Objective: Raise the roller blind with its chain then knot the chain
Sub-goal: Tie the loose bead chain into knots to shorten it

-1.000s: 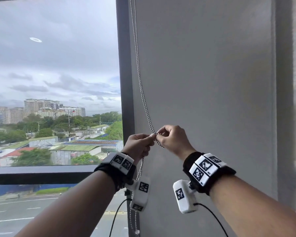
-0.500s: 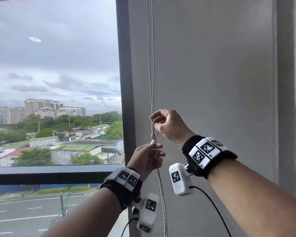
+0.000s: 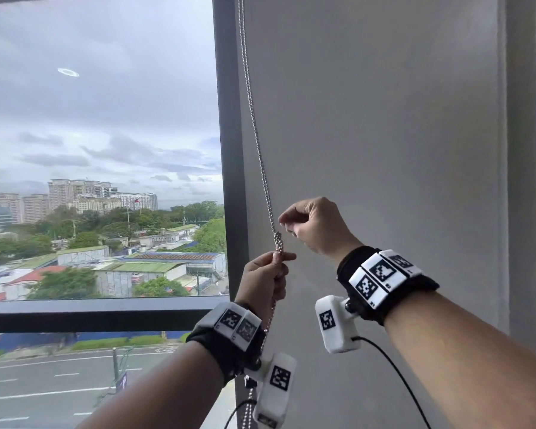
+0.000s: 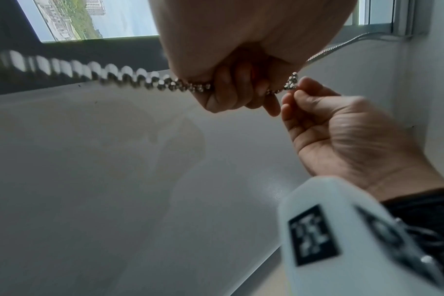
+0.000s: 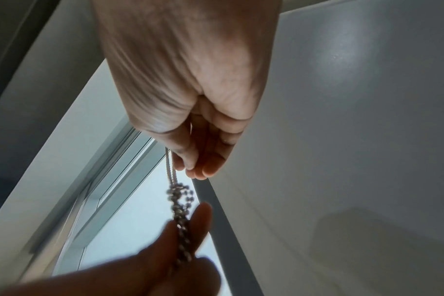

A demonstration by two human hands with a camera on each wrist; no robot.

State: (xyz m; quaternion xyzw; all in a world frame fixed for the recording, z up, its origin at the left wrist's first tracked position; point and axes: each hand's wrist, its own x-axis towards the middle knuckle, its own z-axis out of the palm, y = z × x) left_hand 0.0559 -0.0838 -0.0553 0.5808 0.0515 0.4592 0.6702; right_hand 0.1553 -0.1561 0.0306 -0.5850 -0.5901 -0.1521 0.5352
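Observation:
The metal bead chain (image 3: 254, 125) hangs doubled from the top of the head view, slanting down to a small tight knot (image 3: 278, 239). My left hand (image 3: 283, 258) grips both strands in a fist just below the knot, and the rest of the chain drops past my wrist. My right hand (image 3: 287, 222) hovers just right of the knot with curled fingers, and no strand runs through them. In the left wrist view its fingertips (image 4: 301, 88) sit right beside the knot (image 4: 292, 83). The right wrist view shows the knot (image 5: 176, 193) between both hands. The window glass is uncovered.
A dark vertical window frame (image 3: 228, 150) runs just left of the chain, with a horizontal rail (image 3: 90, 314) lower down. A plain grey wall (image 3: 384, 119) fills the right side behind my hands. A black cable (image 3: 393, 376) trails from the right wrist camera.
My hands pulled apart along the chain and the knot drew tight. The left hand then closed on the strands just under the knot, and the right hand came off the chain to the right.

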